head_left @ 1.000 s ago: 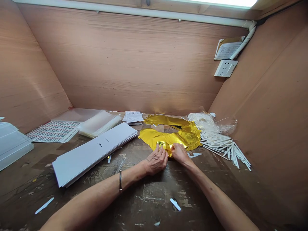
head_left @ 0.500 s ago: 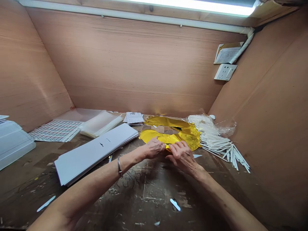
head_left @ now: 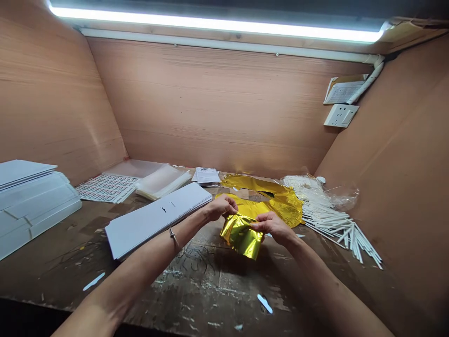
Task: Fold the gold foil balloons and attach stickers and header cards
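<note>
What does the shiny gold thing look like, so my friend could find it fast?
Find the scratched workbench. Between the white card stack and the white stick pile lies a crumpled gold foil balloon. It alone shines gold; left hand and right hand lift one end.

The gold foil balloon [head_left: 242, 235] shines metallic yellow; the sheet of labels [head_left: 106, 188] shows a red-and-white grid.

Passage runs along the scuffed near counter [head_left: 196, 285]. The white card stack [head_left: 157, 220] walls the left, white sticks [head_left: 336, 227] the right, gold foil [head_left: 257, 183] the far side.
</note>
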Demonstrator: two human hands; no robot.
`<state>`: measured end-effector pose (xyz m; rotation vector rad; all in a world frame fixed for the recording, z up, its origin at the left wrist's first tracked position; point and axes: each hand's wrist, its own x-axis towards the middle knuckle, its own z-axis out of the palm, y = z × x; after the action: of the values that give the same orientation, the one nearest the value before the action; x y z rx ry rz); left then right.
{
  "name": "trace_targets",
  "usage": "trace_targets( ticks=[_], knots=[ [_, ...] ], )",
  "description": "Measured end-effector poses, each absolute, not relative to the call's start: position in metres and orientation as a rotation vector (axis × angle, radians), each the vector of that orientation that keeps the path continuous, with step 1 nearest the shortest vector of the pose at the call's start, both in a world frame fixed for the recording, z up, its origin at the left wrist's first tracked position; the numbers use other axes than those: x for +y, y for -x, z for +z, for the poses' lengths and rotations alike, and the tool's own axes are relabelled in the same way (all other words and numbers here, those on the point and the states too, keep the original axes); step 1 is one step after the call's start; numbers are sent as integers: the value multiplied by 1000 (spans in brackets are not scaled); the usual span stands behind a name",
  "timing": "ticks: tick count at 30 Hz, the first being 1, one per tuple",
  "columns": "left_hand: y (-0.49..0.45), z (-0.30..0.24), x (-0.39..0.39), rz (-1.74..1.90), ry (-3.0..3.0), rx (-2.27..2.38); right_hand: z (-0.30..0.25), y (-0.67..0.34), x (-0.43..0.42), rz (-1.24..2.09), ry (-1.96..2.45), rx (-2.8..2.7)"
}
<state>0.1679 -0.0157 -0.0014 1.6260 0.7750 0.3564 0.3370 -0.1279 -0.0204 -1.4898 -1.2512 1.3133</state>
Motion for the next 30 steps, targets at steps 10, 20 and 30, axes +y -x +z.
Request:
trace_targets(
  ticks=[10, 20, 30],
  knots=[
    [-130, -30, -23, 493, -2234, 1140, -67, -327, -122, 1510, 1494, -1037],
    [-58, -33, -9, 94, -2582, 1963, -79, -327, -124, 1487, 1444, -1027],
    [-51, -22, -13, 158, -2672, 1782, -72, -323, -127, 1474, 1469, -1059]
  ],
)
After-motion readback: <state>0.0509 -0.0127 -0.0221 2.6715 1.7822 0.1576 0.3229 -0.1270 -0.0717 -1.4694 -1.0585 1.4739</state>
